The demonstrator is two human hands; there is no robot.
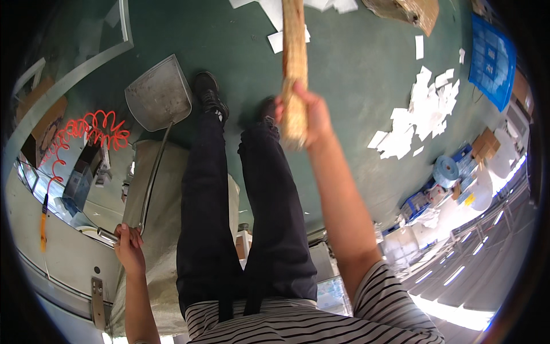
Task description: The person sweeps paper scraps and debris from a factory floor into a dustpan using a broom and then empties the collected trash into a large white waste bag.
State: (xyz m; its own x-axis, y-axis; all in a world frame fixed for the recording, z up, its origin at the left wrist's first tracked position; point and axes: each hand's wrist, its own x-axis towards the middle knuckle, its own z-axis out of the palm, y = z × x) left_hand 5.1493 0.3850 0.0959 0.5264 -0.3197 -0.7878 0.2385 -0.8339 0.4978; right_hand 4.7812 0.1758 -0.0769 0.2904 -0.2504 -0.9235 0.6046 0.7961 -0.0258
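Head view: right grip (315,114) wrapped round straw-coloured stick (295,57); long axis points forward, far end out of frame. Paper scraps (419,117) lie right of it, toward right edge of floor (355,86); right grip nearer. Left grip (129,245) clasps handle of dustpan (159,94), which is beside left shoe (208,94); contents unclear. Blue crate (492,63) nearer same edge; contents unclear.

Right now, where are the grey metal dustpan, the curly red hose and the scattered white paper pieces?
Grey metal dustpan (158,94): head view, middle of pan.
Curly red hose (117,139): head view, on its coils.
White paper pieces (423,112): head view, pile's middle.
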